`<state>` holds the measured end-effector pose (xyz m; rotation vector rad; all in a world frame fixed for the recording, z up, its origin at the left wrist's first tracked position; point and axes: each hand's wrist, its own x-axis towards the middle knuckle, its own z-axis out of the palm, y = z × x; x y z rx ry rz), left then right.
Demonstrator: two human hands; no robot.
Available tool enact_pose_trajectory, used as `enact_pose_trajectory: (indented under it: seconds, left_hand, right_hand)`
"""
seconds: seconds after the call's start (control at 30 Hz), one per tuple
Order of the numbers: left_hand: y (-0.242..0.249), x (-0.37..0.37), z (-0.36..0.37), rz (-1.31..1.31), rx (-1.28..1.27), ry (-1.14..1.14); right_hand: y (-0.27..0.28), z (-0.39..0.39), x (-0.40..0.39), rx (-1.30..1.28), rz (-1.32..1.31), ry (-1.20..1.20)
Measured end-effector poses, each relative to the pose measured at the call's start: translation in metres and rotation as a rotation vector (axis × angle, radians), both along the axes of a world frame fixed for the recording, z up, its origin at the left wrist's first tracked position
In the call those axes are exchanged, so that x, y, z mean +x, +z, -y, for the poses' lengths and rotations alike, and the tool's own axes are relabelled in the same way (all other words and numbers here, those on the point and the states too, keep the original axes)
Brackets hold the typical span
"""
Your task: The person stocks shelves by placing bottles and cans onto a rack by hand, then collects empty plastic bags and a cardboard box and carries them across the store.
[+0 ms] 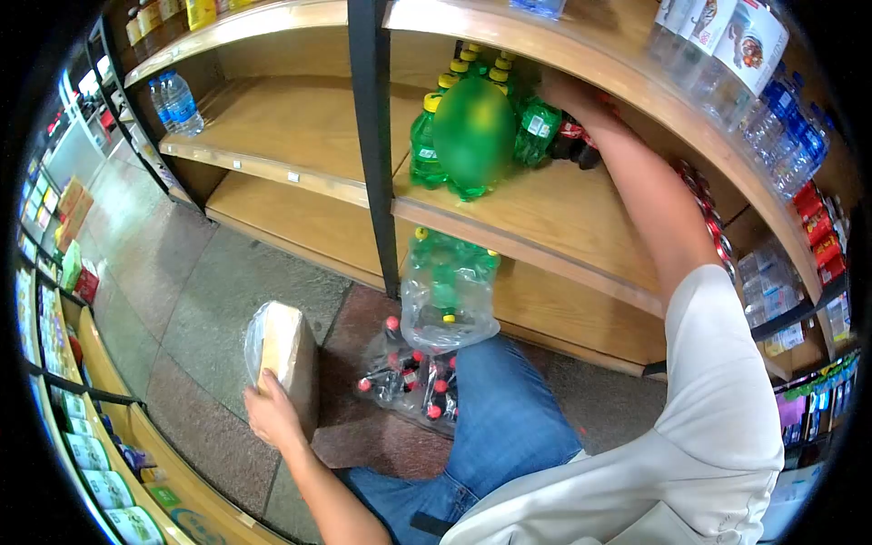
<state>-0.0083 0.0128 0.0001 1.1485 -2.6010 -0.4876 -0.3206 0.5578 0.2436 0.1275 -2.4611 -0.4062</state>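
Observation:
My left hand (272,413) grips the near edge of a pale, box-shaped package (289,350) partly covered in clear plastic, above the floor. My right hand (561,91) reaches deep into the middle shelf, its fingers blurred and mostly hidden. Nearest to it are a tilted green soda bottle (536,130) and dark cola bottles (574,145), some lying down. To their left, green bottles with yellow caps (427,141) stand in rows, one of them covered by a blurred patch.
A plastic-wrapped pack of green bottles (445,286) rests by my knee at the lower shelf. Cola bottles with red caps in clear plastic (409,377) lie on the floor. A black post (371,136) divides the shelves; water bottles (177,104) stand at left.

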Motion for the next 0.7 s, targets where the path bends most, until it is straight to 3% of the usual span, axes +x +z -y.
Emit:
enact_pose_trajectory:
  seconds: [0.1, 0.2, 0.27, 0.37, 0.5, 0.6, 0.67, 0.7]
  left_hand:
    - [0.003, 0.002, -0.004, 0.006, -0.019, -0.007]
    - [0.004, 0.002, -0.007, 0.013, -0.015, -0.02]
    - [0.004, 0.001, -0.008, 0.004, -0.012, -0.03]
    - [0.003, 0.001, -0.009, 0.03, -0.011, -0.01]
    - [0.007, 0.003, -0.008, 0.034, 0.017, -0.025]
    - [0.0, -0.004, 0.001, 0.044, -0.002, -0.015]
    - [-0.001, 0.005, 0.007, 0.068, -0.029, 0.01]
    - [0.003, 0.002, 0.007, 0.068, -0.02, 0.019]
  right_hand:
    - [-0.004, -0.003, -0.021, -0.04, -0.21, 0.081]
    - [0.002, 0.015, -0.005, -0.19, -0.251, 0.052]
    - [0.003, 0.021, 0.0, -0.481, -0.322, 0.256]
    - [-0.016, 0.012, -0.031, -0.317, -0.472, 0.27]
    - [-0.017, 0.005, -0.046, -0.159, -0.433, 0.249]
    - [0.012, 0.036, 0.004, -0.177, -0.314, 0.138]
    - [0.048, 0.104, 0.087, -0.886, 0.118, -0.347]
    - [0.058, 0.111, 0.105, -0.863, 0.295, -0.239]
